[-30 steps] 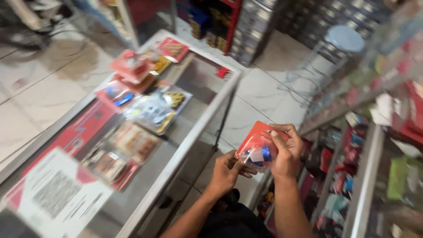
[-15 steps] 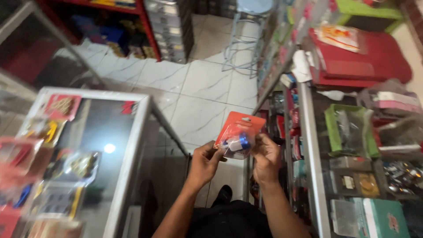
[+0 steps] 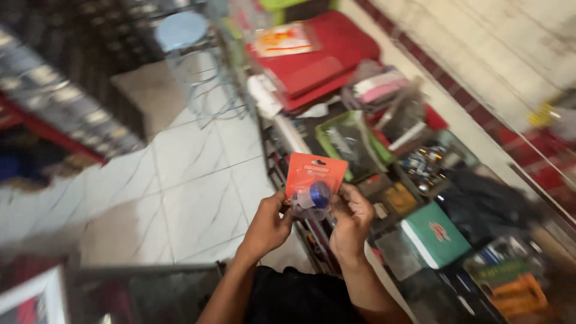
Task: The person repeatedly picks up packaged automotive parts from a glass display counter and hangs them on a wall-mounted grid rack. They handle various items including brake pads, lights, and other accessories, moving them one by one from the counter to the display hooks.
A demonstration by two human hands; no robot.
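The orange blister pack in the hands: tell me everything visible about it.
The orange blister pack is a flat orange card, seemingly cardboard, with a clear plastic bubble low on its front holding a small blue round part. It stands roughly upright, facing the camera. The left hand and the right hand pinch its lower edge above the tiled floor.

packet [image 3: 314, 174] between hands, shelves [image 3: 420, 168] right

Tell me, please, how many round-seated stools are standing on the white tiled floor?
1. A pale blue round-seated metal stool stands at the top left on the white tiled floor, beside the cluttered shelves. Blur may hide others.
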